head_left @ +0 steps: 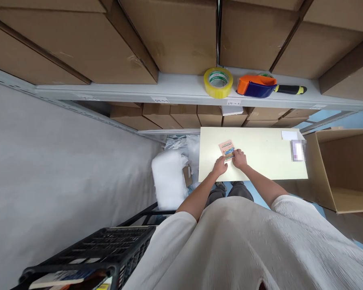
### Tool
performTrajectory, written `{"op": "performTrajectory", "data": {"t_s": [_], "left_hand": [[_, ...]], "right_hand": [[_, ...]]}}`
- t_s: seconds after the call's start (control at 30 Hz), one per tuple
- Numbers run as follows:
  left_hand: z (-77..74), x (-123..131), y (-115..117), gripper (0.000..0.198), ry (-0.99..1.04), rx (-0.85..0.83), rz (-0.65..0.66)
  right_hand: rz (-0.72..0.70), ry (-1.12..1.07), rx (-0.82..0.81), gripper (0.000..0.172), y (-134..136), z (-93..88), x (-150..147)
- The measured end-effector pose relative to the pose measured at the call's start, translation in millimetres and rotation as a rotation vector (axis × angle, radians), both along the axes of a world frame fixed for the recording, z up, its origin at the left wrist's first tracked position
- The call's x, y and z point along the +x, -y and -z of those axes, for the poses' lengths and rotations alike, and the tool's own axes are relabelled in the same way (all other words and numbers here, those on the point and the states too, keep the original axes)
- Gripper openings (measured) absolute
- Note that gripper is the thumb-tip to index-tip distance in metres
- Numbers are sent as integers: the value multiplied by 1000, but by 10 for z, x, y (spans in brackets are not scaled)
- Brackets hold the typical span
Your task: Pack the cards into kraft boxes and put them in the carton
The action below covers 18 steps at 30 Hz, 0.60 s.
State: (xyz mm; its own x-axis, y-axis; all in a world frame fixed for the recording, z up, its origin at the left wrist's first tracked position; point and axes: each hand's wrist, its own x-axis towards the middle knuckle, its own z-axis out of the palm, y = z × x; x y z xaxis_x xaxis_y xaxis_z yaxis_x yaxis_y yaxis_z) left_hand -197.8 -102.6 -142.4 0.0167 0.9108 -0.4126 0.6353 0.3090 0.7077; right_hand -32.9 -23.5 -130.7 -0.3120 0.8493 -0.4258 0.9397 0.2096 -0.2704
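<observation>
A small pink packet (226, 148) with a blue-and-yellow picture lies on a pale yellow table (260, 155). My left hand (220, 166) rests at the packet's near left edge. My right hand (239, 159) pinches its near right corner. Both hands touch the packet while it stays flat on the tabletop.
A grey shelf above the table holds a roll of yellow tape (218, 82) and an orange-blue tape dispenser (258, 85), with cardboard boxes behind. An open cardboard box (345, 169) stands right. White plastic bags (169, 177) lie left of the table. A black crate (109, 245) sits lower left.
</observation>
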Motion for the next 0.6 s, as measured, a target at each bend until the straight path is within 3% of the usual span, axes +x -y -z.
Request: {"op": "performTrajectory", "data": {"t_s": [0.17,0.4,0.6], "left_hand": [[14,-36,33,61,27,-37,-33],[-21,-31,27,61,67,-40,-37],[-41,5,37,58,62,-65,-56]], "right_hand": [[207,-240,-87,48,166,108,-2],[563,-628,-204,57,82,194,-33],[624,-633,-260,58,63,134,-60]]}}
